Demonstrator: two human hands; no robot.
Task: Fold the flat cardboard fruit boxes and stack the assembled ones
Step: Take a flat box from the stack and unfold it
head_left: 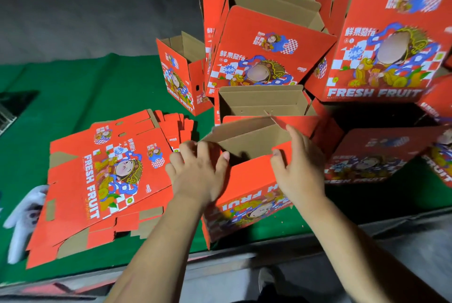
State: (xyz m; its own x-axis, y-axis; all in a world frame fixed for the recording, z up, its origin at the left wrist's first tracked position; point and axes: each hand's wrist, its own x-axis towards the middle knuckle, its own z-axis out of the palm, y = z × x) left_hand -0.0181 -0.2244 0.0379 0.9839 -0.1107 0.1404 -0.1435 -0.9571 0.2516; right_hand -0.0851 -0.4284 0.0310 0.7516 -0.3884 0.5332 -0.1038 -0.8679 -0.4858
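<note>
Green cloth (pixel 102 87) covers the table. Left hand (pixel 198 175) and right hand (pixel 297 170) both grip the rim of a hollow open box (pixel 247 180); flat boxes (pixel 102 180) lie left.

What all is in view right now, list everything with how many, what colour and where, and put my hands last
Box being folded: one, red outside and brown inside, front centre, top open.
Flat boxes: a stack, count unclear, red, on the left.
Assembled boxes: several, red, piled behind and to the right.
Small open box: one, red, standing behind the flat stack.
Table cover: one, green.
White cloth item: one, far left edge, blurred.
Left hand: grip on the box's left flap.
Right hand: grip on the box's right wall.
</note>
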